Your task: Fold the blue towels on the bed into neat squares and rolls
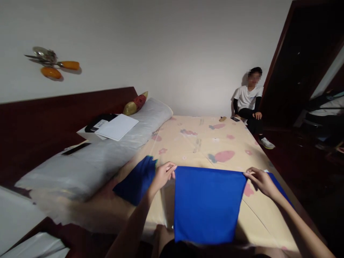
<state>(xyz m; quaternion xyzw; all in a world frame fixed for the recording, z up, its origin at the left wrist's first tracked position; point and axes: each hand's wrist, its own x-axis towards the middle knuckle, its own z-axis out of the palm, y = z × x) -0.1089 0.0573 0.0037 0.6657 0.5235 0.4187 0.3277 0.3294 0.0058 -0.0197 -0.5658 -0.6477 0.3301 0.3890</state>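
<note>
A bright blue cloth hangs stretched between my two hands over the near part of the bed. My left hand pinches its top left corner. At the top right corner, my right hand is closed on the same cloth. The lower edge of the cloth falls close to my lap. To the left of my left hand lies another blue cloth, darker in the shade and crumpled at its far edge. Part of a further blue cloth shows behind my right forearm, mostly hidden.
The bed has a cream sheet with printed carrots and flowers. A long grey pillow along the headboard bears a white folder and a dark phone-like slab. Another person sits at the far right corner, near a phone.
</note>
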